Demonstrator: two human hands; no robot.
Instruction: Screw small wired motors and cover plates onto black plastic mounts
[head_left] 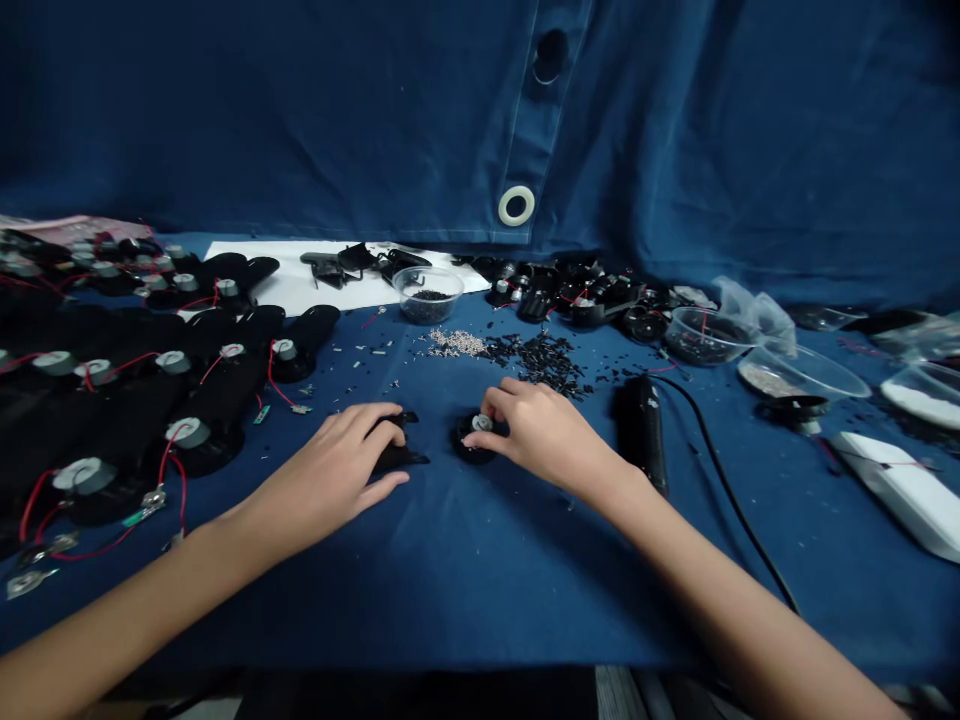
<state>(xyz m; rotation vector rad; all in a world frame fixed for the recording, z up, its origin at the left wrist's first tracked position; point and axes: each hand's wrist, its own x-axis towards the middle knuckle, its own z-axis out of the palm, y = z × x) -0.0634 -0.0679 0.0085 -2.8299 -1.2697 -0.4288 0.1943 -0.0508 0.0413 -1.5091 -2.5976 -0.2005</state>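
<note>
My left hand (pixel 341 465) lies over a flat black plastic piece (pixel 401 455) on the blue cloth, fingers curled round it and holding it down. My right hand (pixel 536 430) pinches a small grey motor (pixel 481 423) that sits in a round black housing (pixel 471 445). The two hands are a short gap apart near the middle of the table. Just beyond them lie a heap of tiny silver screws (pixel 456 343) and a heap of small black bits (pixel 541 357).
Rows of black assemblies with grey motors and red wires (pixel 187 400) fill the left. A black electric screwdriver (pixel 641 425) with its cable lies to the right. Clear plastic cups (pixel 427 293) and bowls (pixel 701 335), a white sheet (pixel 300 285), more black parts (pixel 570 290) stand farther back.
</note>
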